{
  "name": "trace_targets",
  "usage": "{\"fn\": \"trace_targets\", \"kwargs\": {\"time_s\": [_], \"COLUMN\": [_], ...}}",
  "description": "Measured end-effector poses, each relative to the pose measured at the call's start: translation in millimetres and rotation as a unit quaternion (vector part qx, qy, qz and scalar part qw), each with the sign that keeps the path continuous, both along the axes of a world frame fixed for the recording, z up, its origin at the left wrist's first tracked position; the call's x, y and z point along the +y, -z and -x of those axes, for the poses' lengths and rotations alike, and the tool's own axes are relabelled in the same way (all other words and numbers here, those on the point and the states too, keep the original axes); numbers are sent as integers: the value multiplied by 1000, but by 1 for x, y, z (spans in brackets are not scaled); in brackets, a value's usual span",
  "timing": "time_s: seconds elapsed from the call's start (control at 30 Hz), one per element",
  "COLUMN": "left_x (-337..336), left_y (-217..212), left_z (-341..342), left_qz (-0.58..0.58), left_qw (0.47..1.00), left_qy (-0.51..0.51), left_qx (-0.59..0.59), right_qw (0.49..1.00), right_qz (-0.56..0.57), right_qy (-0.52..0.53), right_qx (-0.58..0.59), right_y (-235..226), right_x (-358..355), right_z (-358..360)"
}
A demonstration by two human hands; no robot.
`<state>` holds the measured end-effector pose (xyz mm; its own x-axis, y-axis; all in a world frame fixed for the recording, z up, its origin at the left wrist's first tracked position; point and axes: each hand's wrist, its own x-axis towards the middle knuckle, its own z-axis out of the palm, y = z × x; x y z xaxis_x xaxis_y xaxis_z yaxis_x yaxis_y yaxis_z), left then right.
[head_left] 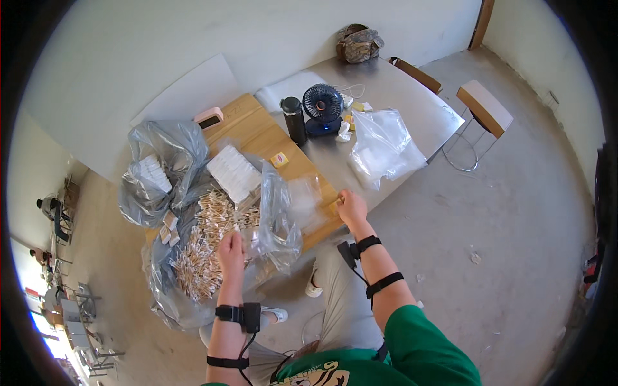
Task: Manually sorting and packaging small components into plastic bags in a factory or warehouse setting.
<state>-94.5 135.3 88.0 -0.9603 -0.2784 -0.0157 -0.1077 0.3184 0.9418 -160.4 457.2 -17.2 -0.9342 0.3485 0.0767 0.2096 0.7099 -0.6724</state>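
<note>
My left hand (230, 254) is closed in a pinch at the edge of a heap of cotton swabs (203, 257). From its fingers a small clear plastic bag (253, 242) seems to stick out to the right. The swabs lie loose in a large grey plastic bag (273, 212) that spreads over the wooden board. At the board's right edge, my right hand (353, 210) has its fingers drawn together. A small yellowish piece (333, 207) shows beside its fingertips; whether they grip it is unclear. Thin clear bags (305, 201) lie flat between the two hands.
A white stack of packs (234, 172) sits behind the swabs, near a small yellow box (279, 159). Another grey bag (168, 151) stands far left. A dark bottle (293, 121), a fan (322, 109) and clear plastic sheets (387, 145) rest on the metal table. A stool (484, 109) stands right.
</note>
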Motion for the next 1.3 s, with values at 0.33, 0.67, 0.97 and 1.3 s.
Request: {"fn": "trace_targets", "kwargs": {"time_s": [0.33,0.67,0.97,1.3], "left_x": [90,101,17,-8], "left_y": [17,58,82,79], "left_z": [85,89,48,41], "left_qz": [94,425,553,538], "left_qw": [985,869,809,814], "left_qy": [143,252,195,214], "left_qx": [-30,36,-32,-36], "right_qw": [758,936,996,988], "right_qz": [646,286,36,-130], "right_qy": [-83,69,-62,-45], "right_qx": [-34,192,50,72], "right_y": [-63,-5,-32,-22], "right_x": [-52,-55,-67,-91], "right_z": [-9,29,16,25]}}
